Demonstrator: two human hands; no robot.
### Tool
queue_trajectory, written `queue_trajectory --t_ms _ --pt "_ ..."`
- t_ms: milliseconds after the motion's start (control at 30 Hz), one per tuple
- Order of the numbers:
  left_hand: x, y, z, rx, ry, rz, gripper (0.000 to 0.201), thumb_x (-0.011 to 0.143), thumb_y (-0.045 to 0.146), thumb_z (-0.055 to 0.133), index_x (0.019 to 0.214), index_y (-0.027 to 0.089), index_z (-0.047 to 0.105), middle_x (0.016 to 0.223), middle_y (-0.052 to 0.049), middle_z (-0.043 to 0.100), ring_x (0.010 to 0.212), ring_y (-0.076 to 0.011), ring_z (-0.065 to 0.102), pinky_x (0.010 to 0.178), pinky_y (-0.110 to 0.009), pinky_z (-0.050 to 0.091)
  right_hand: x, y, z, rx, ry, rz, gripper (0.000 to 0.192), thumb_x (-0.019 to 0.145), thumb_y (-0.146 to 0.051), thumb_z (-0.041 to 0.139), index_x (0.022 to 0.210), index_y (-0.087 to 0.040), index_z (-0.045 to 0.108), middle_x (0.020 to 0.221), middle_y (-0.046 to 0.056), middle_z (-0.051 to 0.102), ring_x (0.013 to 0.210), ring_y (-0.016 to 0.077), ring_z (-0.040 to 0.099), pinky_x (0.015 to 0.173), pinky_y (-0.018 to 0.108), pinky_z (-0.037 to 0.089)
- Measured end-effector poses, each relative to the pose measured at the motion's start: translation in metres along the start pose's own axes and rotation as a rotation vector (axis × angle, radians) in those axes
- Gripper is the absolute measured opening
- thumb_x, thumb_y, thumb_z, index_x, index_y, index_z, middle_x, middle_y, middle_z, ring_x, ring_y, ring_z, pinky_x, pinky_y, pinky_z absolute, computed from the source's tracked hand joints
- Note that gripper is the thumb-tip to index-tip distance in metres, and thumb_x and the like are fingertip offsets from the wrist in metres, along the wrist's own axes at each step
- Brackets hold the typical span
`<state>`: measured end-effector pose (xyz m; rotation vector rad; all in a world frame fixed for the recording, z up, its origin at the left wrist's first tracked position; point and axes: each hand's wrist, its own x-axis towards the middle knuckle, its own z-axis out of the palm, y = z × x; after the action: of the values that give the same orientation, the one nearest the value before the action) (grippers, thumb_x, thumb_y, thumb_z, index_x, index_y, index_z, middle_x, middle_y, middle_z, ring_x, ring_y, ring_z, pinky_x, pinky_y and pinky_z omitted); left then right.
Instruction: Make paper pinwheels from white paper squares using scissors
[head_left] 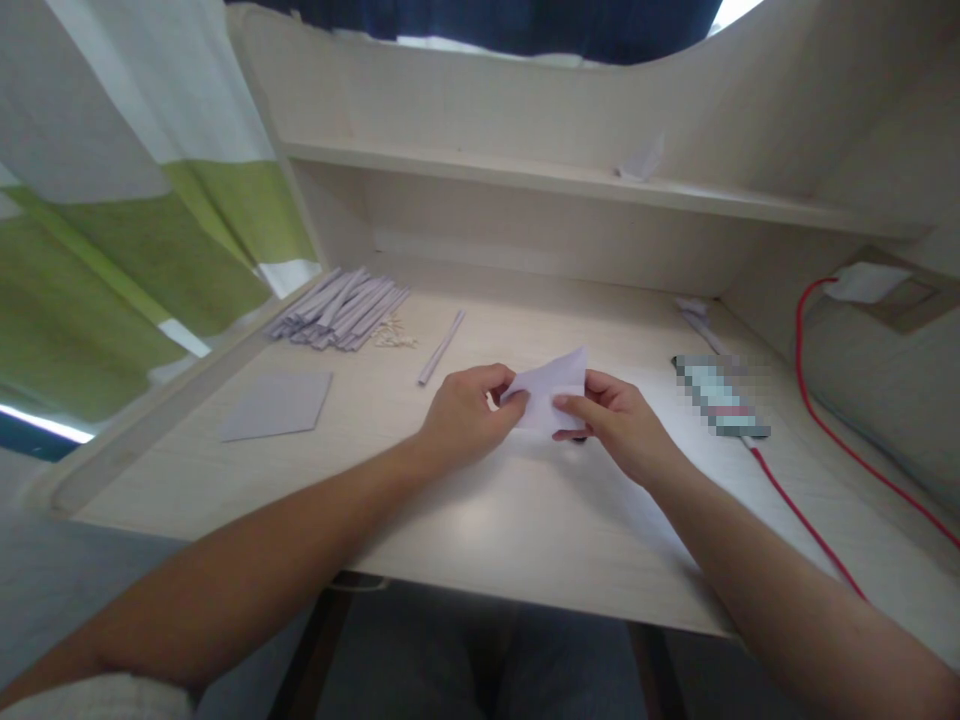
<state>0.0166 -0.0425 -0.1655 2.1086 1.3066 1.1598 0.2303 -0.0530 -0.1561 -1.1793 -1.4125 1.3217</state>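
From the head view, two hands, left hand (472,412) and right hand (619,418), are each pinching a side of one paper sheet (551,382), held up just over the worktop (465,530). Off to the left there's one loose paper strip (441,348), one flat paper piece (277,405) (could be a stack, can't tell) and one pile of strips (341,310), too jumbled to count. Over on the right, one phone (716,398).

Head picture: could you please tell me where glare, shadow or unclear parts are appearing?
Head view: a bright glare spot on the desk, toward its front edge; head view: a soft shadow on the desk, below the right hand; head view: coarse mosaic blocks over the phone hide its details, and the held paper looks slightly soft.
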Motion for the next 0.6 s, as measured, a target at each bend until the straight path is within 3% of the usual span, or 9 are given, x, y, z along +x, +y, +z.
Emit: queue_trajectory --t_ms 200,367,600 --pt "0.0001 0.0037 -0.0002 -0.273 -0.126 -0.123 0.018 0.089 0.032 0.067 0.089 0.017 0.076 0.081 -0.001 0.073 0.072 -0.0156 0.064 0.062 -0.025 0.044 -0.0027 0.0008 -0.0010 -0.169 0.095 -0.154 0.018 0.084 -0.032 0.079 0.093 -0.017 0.074 0.074 0.000 0.069 0.062 0.0134 0.059 0.056 0.027 0.047" --pt "0.0007 0.0054 -0.0009 -0.416 -0.105 -0.158 0.019 0.087 0.030 0.068 0.095 0.015 0.077 0.081 -0.001 0.072 0.071 -0.0150 0.064 0.059 -0.024 0.046 -0.0076 0.0028 -0.0003 -0.301 0.067 -0.264 0.012 0.090 -0.027 0.072 0.098 -0.019 0.077 0.078 -0.001 0.068 0.066 0.0142 0.057 0.059 0.028 0.043" --pt "0.0074 0.0096 -0.0046 -0.653 -0.068 -0.190 0.015 0.071 0.018 0.071 0.083 0.016 0.079 0.083 -0.003 0.075 0.071 -0.0149 0.066 0.062 -0.024 0.054 -0.0025 0.0003 -0.0022 -0.056 0.057 -0.210 0.013 0.082 -0.026 0.078 0.094 -0.024 0.082 0.083 0.001 0.073 0.071 0.0159 0.062 0.063 0.029 0.047"
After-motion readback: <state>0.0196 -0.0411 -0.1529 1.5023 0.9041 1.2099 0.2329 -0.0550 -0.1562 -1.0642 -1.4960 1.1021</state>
